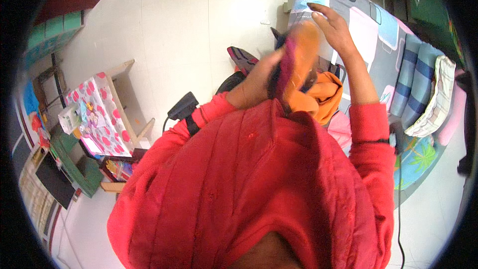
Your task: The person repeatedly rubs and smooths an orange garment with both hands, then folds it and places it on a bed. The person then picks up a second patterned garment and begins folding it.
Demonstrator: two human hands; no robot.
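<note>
My left hand (260, 78) is closed around the side of a shoe (301, 56) in front of my chest. The shoe has a tan-orange sole and a magenta edge, and it is blurred by motion. Apart from it, to the right, my right hand (332, 28) is held up empty over the bed, with fingers spread. Another shoe (242, 59), dark with a pink edge, lies on the floor beyond my left wrist. Orange cloth (327, 96) bunches up just below and right of the held shoe.
A bed (362, 35) with a grey, blue and white patterned sheet stands on the right, bearing folded blue and checked bedding (418, 77). At left, a small table (110, 127) with a pink-dotted cover holds small items. Pale tiled floor (189, 15) spreads ahead.
</note>
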